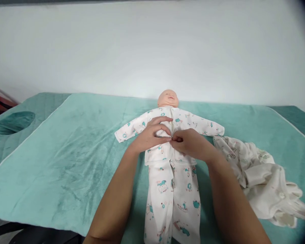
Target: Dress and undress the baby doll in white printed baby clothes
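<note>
A baby doll [168, 98] lies on its back, head toward the wall, dressed in a white printed baby shirt [156, 154] with its sleeves spread out. White printed trousers [160, 200] cover its legs. At the middle of the chest, my left hand [155, 134] pinches the left side of the shirt's front opening between thumb and fingers. Right beside it, my right hand [186, 142] has its fingers curled closed on the opening's edge. The fingertips of both hands meet there, and they hide whatever fastener is between them.
A crumpled heap of white baby clothes [261, 176] lies to the right of the doll. Everything rests on a green padded bed cover [66, 152], which has a round hole [14, 122] at the left end. A white wall [142, 47] rises behind the bed.
</note>
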